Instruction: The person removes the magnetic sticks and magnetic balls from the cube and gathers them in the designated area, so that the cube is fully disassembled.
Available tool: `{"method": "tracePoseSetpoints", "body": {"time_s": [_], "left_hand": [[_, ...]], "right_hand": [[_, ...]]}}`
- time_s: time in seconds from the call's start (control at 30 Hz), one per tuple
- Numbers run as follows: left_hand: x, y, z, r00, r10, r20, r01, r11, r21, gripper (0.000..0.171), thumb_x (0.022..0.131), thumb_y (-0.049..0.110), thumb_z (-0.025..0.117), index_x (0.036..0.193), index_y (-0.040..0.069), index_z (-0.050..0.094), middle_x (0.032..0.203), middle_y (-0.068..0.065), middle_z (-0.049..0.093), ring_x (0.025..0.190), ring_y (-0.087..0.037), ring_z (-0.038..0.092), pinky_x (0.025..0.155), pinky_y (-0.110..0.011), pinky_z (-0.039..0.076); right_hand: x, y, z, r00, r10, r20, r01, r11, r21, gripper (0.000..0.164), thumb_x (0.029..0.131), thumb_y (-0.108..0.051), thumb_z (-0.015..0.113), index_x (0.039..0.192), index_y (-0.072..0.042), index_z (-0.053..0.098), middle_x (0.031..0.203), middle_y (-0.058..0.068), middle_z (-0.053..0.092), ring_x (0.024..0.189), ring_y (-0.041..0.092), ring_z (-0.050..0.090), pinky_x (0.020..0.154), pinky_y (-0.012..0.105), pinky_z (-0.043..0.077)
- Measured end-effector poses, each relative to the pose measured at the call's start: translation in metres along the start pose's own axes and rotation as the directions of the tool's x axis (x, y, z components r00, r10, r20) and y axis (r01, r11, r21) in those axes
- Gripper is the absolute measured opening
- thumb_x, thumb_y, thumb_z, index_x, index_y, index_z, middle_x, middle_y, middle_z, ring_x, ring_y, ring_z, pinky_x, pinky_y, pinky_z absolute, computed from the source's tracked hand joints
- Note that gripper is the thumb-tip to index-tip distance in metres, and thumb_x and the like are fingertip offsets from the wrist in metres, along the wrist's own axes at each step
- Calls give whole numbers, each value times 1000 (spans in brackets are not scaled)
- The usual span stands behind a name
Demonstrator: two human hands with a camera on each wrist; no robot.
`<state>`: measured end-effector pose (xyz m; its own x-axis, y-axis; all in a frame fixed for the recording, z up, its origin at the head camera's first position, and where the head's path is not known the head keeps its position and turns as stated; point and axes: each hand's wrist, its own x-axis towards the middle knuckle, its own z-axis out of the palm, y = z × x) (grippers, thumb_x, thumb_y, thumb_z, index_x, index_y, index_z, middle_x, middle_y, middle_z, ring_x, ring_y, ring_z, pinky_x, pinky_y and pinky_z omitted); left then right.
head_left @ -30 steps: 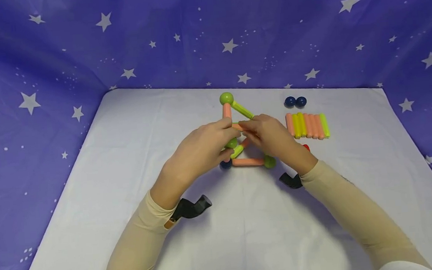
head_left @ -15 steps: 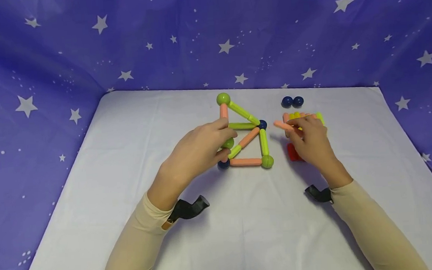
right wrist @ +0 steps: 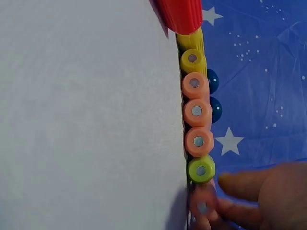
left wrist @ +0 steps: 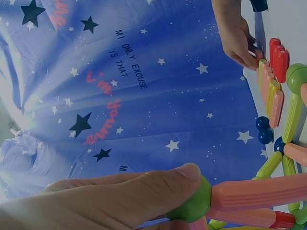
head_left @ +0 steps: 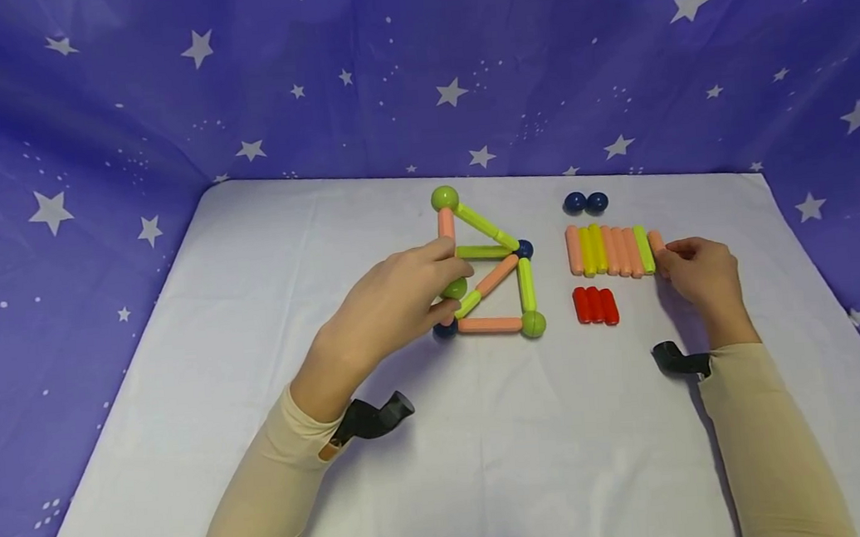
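My left hand (head_left: 395,300) grips a green ball (left wrist: 195,205) of a magnetic stick-and-ball frame, thumb on top in the left wrist view. Salmon, lime and yellow-green sticks join green and dark blue balls (head_left: 523,249) in that frame, partly hidden behind the hand. To the right, my right hand (head_left: 706,278) pinches a salmon magnetic stick (head_left: 657,243) beside the lime stick (head_left: 644,250) that ends a row of loose sticks (head_left: 609,252). In the right wrist view the held stick (right wrist: 203,203) is blurred, close by the lime stick's end.
Three short red sticks (head_left: 596,306) lie just in front of the row. Two dark blue balls (head_left: 586,203) sit behind it. A white cloth (head_left: 489,464) covers the table, with a starry purple-blue curtain (head_left: 387,80) around the back and sides.
My right hand has left the frame and moved right, carrying the salmon stick across to the right end of the row. My left hand stays at the green ball.
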<state>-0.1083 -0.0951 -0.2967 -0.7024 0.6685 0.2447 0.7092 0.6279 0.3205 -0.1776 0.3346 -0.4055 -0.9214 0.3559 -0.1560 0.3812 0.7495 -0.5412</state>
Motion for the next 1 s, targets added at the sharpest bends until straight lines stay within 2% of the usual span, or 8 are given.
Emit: {"method": "tracePoseSetpoints", "body": {"time_s": [0.13, 0.3, 0.4, 0.5, 0.63, 0.77, 0.9, 1.0], "left_hand": [[-1, 0, -1, 1000, 1, -9, -1, 1000, -11, 27, 82, 7, 78, 108, 12, 70, 91, 4, 52, 73, -8, 52, 64, -23, 44], [-1, 0, -1, 1000, 11, -18, -12, 1000, -16, 28, 81, 7, 79, 107, 11, 70, 91, 3, 52, 74, -8, 53, 65, -23, 44], [0, 0, -1, 1000, 12, -12, -12, 1000, -13, 28, 82, 8, 79, 108, 11, 70, 91, 3, 53, 74, -8, 53, 65, -23, 44], [1, 0, 0, 1000, 6, -1, -6, 1000, -13, 28, 82, 8, 78, 108, 11, 70, 92, 3, 53, 74, -8, 53, 65, -23, 45], [0, 0, -1, 1000, 4, 5, -3, 1000, -17, 27, 82, 8, 78, 109, 10, 70, 92, 3, 53, 74, -9, 53, 66, -24, 45], [0, -1, -3, 1000, 7, 8, -7, 1000, -16, 28, 83, 8, 77, 109, 10, 70, 92, 3, 53, 74, -9, 54, 67, -24, 45], [0, -1, -3, 1000, 13, 8, -13, 1000, -11, 28, 83, 9, 77, 110, 10, 70, 93, 3, 53, 75, -9, 54, 67, -24, 45], [0, -1, -2, 1000, 17, 6, -17, 1000, -10, 27, 83, 9, 78, 108, 10, 69, 92, 3, 52, 75, -9, 53, 66, -24, 44]], "right_hand": [[3, -2, 1, 998, -14, 59, 12, 1000, 23, 59, 100, -41, 43, 139, 3, 48, 117, 21, 57, 99, 31, 51, 75, 38, 44], [0, -8, -1, 998, -44, 43, 44, 999, -16, 60, 100, -39, 42, 142, 4, 44, 124, 25, 52, 102, 36, 49, 76, 43, 45], [-7, -16, -2, 994, -112, -1, 111, 992, -58, 57, 99, -35, 44, 140, 4, 45, 125, 27, 50, 101, 38, 48, 76, 46, 44], [-20, -32, -1, 973, -224, -48, 220, 972, -84, 51, 99, -31, 47, 137, 4, 50, 123, 28, 50, 99, 40, 47, 77, 49, 44], [-47, -65, 7, 903, -427, -57, 424, 904, -48, 40, 96, -22, 52, 129, 1, 57, 117, 24, 54, 94, 38, 51, 78, 50, 44], [-72, -98, 22, 796, -605, 13, 605, 796, 11, 33, 95, -16, 58, 124, -3, 62, 114, 17, 58, 91, 32, 53, 76, 47, 44], [-84, -130, 38, 705, -706, 72, 704, 708, 48, 31, 95, -17, 63, 124, -10, 63, 112, 9, 62, 79, 23, 53, 66, 39, 44], [-83, -155, 48, 658, -748, 90, 747, 663, 51, 35, 94, -18, 66, 128, -12, 60, 109, 6, 62, 70, 18, 51, 58, 34, 43]]}}
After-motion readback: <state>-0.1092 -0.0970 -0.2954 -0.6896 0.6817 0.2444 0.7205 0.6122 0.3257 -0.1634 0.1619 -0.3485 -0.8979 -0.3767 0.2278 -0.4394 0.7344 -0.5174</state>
